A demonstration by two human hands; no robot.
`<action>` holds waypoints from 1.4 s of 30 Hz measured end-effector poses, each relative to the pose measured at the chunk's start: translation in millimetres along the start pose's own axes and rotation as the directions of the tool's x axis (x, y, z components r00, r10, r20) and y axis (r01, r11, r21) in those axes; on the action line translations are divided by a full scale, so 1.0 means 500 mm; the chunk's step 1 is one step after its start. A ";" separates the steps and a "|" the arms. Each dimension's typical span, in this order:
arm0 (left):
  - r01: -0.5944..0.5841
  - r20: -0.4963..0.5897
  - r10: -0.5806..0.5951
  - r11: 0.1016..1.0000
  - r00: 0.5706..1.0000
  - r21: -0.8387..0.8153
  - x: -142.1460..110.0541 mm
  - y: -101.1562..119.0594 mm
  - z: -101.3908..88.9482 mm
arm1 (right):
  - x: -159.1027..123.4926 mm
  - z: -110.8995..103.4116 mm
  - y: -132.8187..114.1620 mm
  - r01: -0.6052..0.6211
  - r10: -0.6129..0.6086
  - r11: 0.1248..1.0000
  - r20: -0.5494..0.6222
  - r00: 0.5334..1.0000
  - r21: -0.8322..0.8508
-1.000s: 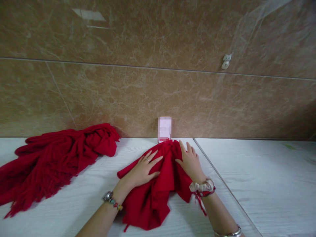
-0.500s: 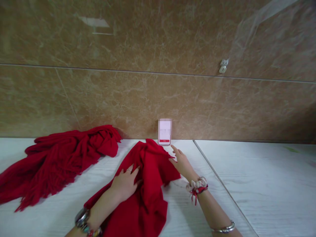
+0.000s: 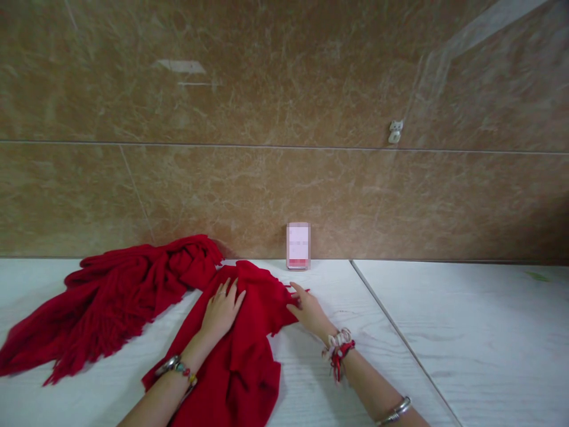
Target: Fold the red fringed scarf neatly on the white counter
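Observation:
A red fringed scarf (image 3: 253,344) lies loosely bunched on the white wood-grain table, running from its far part down past the bottom edge of the view. My left hand (image 3: 221,309) rests on the scarf's far left part, fingers spread over the cloth. At the scarf's right fringed end is my right hand (image 3: 310,309), its thumb and fingers apart; whether the fingertips touch the cloth I cannot tell. A second red piece, a fringed scarf (image 3: 133,290), lies in folds to the left, close to the first one.
A phone (image 3: 299,246) with a blurred screen leans against the brown marble-like wall (image 3: 249,196) behind the table. A small white cat-shaped hook (image 3: 395,131) is on the wall. A dark seam (image 3: 391,321) crosses the white table (image 3: 480,344) on the right.
The near scarf has shifted left, away from the phone. Both hands have moved left too, the left one further up the cloth. The view has tilted slightly upward.

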State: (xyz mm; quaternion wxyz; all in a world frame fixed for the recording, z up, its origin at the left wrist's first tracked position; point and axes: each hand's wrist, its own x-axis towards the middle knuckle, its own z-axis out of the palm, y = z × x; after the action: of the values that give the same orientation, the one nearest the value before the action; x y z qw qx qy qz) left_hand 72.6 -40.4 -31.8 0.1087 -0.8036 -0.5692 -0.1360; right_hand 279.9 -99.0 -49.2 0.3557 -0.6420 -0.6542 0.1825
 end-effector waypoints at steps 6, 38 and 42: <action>-0.002 0.053 0.002 1.000 0.999 -0.003 -0.006 -0.011 0.007 | 0.002 -0.042 -0.021 -0.071 0.068 0.997 -0.090 0.994 -0.027; -0.695 -0.009 0.708 0.692 0.706 -0.196 -0.038 -0.045 -0.019 | 0.033 -0.076 -0.012 0.211 -0.108 0.912 0.291 0.951 -0.353; -0.694 -0.110 0.685 0.706 0.720 -0.141 -0.030 -0.046 -0.020 | -0.009 -0.108 -0.017 0.108 0.024 0.840 0.236 0.971 -0.531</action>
State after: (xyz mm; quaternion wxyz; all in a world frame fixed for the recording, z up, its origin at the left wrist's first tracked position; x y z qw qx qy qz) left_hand 45.2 -49.5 -27.3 0.0957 -0.9605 -0.2110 -0.1539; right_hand 311.4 -115.9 -7.4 0.0850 -0.6755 -0.7302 0.0569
